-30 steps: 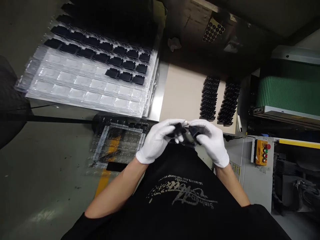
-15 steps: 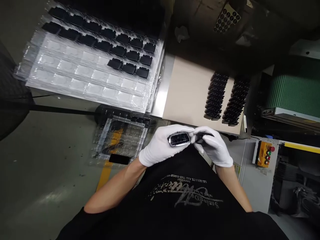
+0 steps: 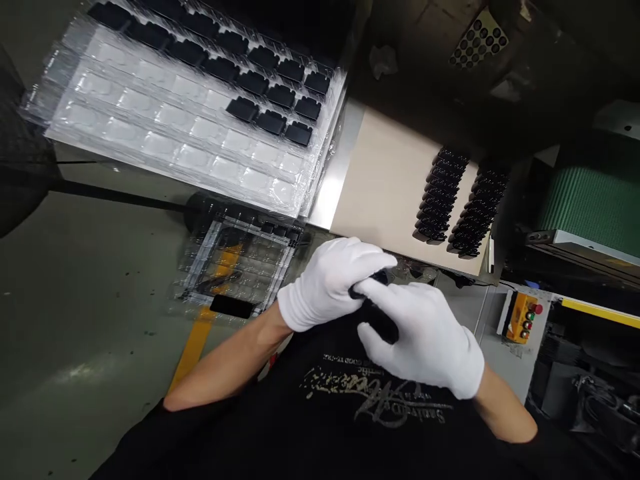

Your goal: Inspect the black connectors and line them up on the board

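In white gloves, both of my hands meet in front of my black shirt. My left hand [image 3: 337, 283] is closed around a small black casing [image 3: 381, 275], mostly covered by the fingers. Reaching in from the right, my right hand [image 3: 420, 337] lays its index finger on the casing. Its thumb stands apart below, with a gap showing only dark behind. Whether a second piece sits under the fingers is hidden.
A clear plastic tray [image 3: 190, 157] partly filled with black pieces [image 3: 271, 122] lies at upper left. Two rows of black parts [image 3: 440, 193] stand on a beige board [image 3: 380, 173]. An orange button box [image 3: 523, 319] is at right; another clear tray [image 3: 200, 257] sits lower left.
The casing's silver-rimmed opening, visible before, is now covered. My right hand has shifted down and turned, its index finger now on the casing; the dark piece it held no longer shows separately.
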Available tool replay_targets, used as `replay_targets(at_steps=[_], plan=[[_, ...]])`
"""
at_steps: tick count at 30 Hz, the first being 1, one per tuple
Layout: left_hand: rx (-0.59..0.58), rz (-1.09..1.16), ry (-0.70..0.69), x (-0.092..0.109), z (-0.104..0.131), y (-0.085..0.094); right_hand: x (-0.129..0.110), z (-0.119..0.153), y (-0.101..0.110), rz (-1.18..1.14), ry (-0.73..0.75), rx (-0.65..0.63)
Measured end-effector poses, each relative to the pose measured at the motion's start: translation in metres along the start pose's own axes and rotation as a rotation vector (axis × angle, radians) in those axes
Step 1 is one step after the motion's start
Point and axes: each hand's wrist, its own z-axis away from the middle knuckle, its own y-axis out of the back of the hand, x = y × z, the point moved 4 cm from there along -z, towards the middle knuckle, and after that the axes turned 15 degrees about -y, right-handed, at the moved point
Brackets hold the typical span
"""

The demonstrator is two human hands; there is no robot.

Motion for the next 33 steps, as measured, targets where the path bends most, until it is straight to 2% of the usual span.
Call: replay_targets(at_steps=[3, 6, 9, 11, 13, 16, 19, 23, 27, 30, 33], plan=[[-0.035, 0.027, 0.045, -0.006, 0.002, -0.005, 0.009, -0.007, 0.001, 0.005, -0.071, -0.033], [-0.101, 0.062, 0.142, -0.016, 0.001, -0.012, 0.018, -0.016, -0.001, -0.154, -0.133, -0.159], [-0.257, 0.186, 0.364, -0.042, 0.006, -0.024, 0.046, -0.024, -0.014, -0.426, -0.302, -0.287], [-0.346, 0.213, 0.560, -0.067, 0.014, -0.033, 0.080, -0.023, -0.030, -0.585, -0.458, -0.303], [-0.443, 0.177, 0.689, -0.093, 0.023, -0.045, 0.126, -0.015, -0.048, -0.669, -0.617, -0.238], [-0.615, 0.170, 0.705, -0.118, 0.029, -0.070, 0.197, 0.014, -0.073, -0.603, -0.834, -0.058], [-0.712, 0.183, 0.653, -0.128, 0.024, -0.096, 0.249, 0.047, -0.083, -0.421, -1.004, 0.057], [-0.691, 0.266, 0.611, -0.128, 0.005, -0.121, 0.281, 0.071, -0.076, -0.368, -1.098, 0.134], [-0.638, 0.311, 0.623, -0.124, -0.015, -0.136, 0.298, 0.071, -0.059, -0.405, -1.030, 0.182], [-0.600, 0.260, 0.674, -0.126, -0.033, -0.137, 0.317, 0.064, -0.038, -0.361, -0.986, 0.204], [-0.538, 0.126, 0.695, -0.136, -0.064, -0.126, 0.338, 0.045, -0.002, -0.335, -0.931, 0.264]])
